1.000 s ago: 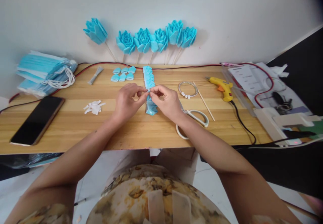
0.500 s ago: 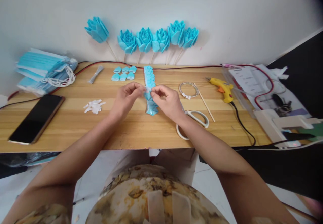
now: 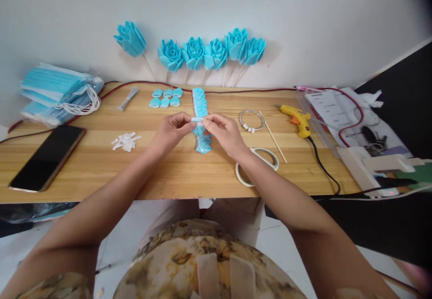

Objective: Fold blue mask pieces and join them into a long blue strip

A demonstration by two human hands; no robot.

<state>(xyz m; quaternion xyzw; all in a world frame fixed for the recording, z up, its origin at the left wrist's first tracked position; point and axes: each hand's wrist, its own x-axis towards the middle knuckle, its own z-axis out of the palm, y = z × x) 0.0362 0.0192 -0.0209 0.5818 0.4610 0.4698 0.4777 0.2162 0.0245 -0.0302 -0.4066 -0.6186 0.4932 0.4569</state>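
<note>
My left hand (image 3: 173, 131) and my right hand (image 3: 225, 132) meet over the middle of the wooden table (image 3: 182, 173). Both pinch the ends of a small pale blue rolled piece (image 3: 197, 119) held level between the fingertips. Under it runs a row of folded blue petal pieces (image 3: 200, 105), stretching from the hands toward the wall. Several small blue rolled pieces (image 3: 165, 98) lie to the left of that row.
Blue mask-fabric roses on sticks (image 3: 202, 54) lean on the wall. A stack of blue face masks (image 3: 59, 93) and a phone (image 3: 47, 156) lie left, white scraps (image 3: 125, 141) nearer. Scissors (image 3: 258, 164), a wire coil (image 3: 251, 119), a skewer (image 3: 272, 135) and a yellow glue gun (image 3: 297, 118) lie right.
My hands have shifted slightly and now hold the small rolled piece level between the fingertips; earlier the fingers were working at it closer together. The camera tilted a little.
</note>
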